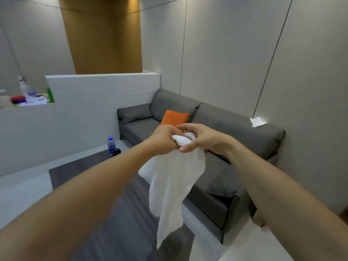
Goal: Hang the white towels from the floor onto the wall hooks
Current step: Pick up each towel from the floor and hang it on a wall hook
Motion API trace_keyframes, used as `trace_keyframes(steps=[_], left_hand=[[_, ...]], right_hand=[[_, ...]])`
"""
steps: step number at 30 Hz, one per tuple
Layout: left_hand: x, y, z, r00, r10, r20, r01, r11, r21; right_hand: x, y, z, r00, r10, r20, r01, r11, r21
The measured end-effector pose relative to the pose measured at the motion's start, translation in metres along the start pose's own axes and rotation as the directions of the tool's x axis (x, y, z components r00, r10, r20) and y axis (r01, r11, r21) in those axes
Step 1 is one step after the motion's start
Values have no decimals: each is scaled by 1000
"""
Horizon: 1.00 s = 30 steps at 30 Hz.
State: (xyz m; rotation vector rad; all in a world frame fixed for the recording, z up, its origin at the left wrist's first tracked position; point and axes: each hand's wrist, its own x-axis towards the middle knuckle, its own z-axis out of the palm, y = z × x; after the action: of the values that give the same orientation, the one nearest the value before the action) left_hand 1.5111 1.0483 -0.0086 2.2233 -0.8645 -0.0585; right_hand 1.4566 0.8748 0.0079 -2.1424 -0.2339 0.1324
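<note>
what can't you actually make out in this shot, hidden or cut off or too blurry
- Head view: no wall hook shows; if one is there, the left hand and right hand gripping the white towel hide it.
- Head view: items on the ledge at far left are too blurred and small to name.
- Head view: a brown thing is cut off by the right edge.
- Head view: the floor under the arms is hidden, so any towels there cannot be seen.

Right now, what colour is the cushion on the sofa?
Orange; the cushion shows clearly in the head view.
</note>
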Motion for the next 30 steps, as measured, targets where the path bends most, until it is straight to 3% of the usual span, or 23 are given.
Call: trace_keyframes(steps=[4, 11, 16, 22, 25, 30], left_hand=[[29, -4, -9, 976, -90, -201, 122, 981, 153], [22, -51, -41, 872, -240, -426, 398, 855, 332], [0, -75, -78, 744, -279, -607, 528, 803, 277], [-26, -113, -144, 597, -351, -721, 644, 746, 171], [-30, -136, -171, 563, -362, -743, 675, 721, 159], [-15, -189, -214, 512, -376, -773, 721, 677, 149]], right_hand=[[39, 5, -23, 991, -84, -104, 42, 935, -353], [94, 4, -23, 980, -198, -30, 146, 808, -571], [137, 0, -15, 956, -275, -103, 189, 843, -503], [194, -23, -15, 930, -338, -144, 240, 856, -458], [232, -35, -11, 941, -306, -144, 229, 890, -394], [307, -43, 12, 943, -294, -154, 186, 852, -489]])
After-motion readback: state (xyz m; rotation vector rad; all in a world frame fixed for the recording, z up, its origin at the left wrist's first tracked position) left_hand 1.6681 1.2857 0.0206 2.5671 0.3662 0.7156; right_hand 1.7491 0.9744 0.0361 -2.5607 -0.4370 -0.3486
